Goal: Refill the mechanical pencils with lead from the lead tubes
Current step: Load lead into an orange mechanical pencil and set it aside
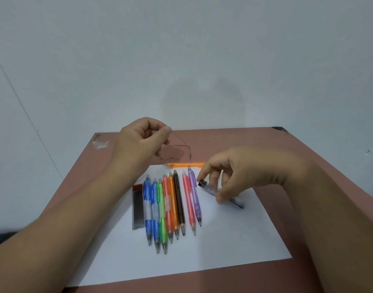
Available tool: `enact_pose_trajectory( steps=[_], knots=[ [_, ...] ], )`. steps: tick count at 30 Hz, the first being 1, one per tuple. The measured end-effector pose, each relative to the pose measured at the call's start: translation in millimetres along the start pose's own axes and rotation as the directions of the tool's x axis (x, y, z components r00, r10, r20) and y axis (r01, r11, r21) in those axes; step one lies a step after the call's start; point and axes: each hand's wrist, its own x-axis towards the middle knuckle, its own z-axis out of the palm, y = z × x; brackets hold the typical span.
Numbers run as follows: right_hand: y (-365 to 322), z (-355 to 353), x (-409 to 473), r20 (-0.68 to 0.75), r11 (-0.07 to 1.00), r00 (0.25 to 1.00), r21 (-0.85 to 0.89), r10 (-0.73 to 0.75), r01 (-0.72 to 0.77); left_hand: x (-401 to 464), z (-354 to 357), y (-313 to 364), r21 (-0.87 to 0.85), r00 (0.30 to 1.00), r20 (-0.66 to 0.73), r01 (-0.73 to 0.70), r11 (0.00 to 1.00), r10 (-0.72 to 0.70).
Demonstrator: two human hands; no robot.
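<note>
1. Fingers of the left hand (142, 137) are curled in, thumb and forefinger pinching a thin pencil lead (178, 138) that slants down to the right, held above the table's far part.
2. The right hand (234, 172) reaches down with fingers bent, fingertips gripping a clear lead tube (220, 193) with a black cap; the tube lies slanted on the paper, right of the pencil row.
3. A row of mechanical pencils (172, 206) lies side by side on the paper, tips toward the person: two blue, green, pink, orange, brown, pink, purple.
4. A dark lead tube (138, 206) with a reddish top lies just left of the blue pencils.
5. An orange pencil (184, 165) lies crosswise at the paper's far edge, beyond the row.
6. The white paper (234, 240) covers the near middle of a reddish-brown table (223, 137), which shows a whitish scuff (100, 143) at its far left corner.
7. Behind the table stands a plain pale wall (181, 49), with faint shadows on it.
</note>
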Motion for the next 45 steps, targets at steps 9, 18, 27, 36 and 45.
enact_pose_trajectory(
  steps=[9, 18, 27, 36, 45],
  knots=[
    [-1.9, 17.7, 25.4, -0.678, 0.976, 0.715, -0.012, -0.168, 0.218, -8.0, 10.7, 4.8, 0.064, 0.975, 0.155, -0.169, 0.984, 0.158],
    [-4.0, 20.6, 27.3, -0.735, 0.977, 0.661, -0.008, -0.150, 0.213, -5.9, 15.2, -4.1, 0.045, 0.954, 0.217, -0.223, 0.974, 0.209],
    [2.1, 15.7, 27.4, -0.813, 0.973, 0.580, 0.080, -0.061, 0.215, 2.8, 19.2, -15.2, 0.605, 0.901, 0.426, -0.224, 0.764, -0.074],
    [3.0, 13.6, 26.6, -0.825, 0.956, 0.564, 0.149, -0.021, 0.254, 3.9, 18.3, -17.8, 0.566, 0.932, 0.323, -0.051, 0.823, -0.165],
    [-0.5, 11.4, 24.0, -0.843, 0.828, 0.529, 0.362, 0.094, 0.429, 3.3, 11.9, -16.6, 0.435, 0.979, 0.193, -0.027, 0.900, -0.064]
  ],
)
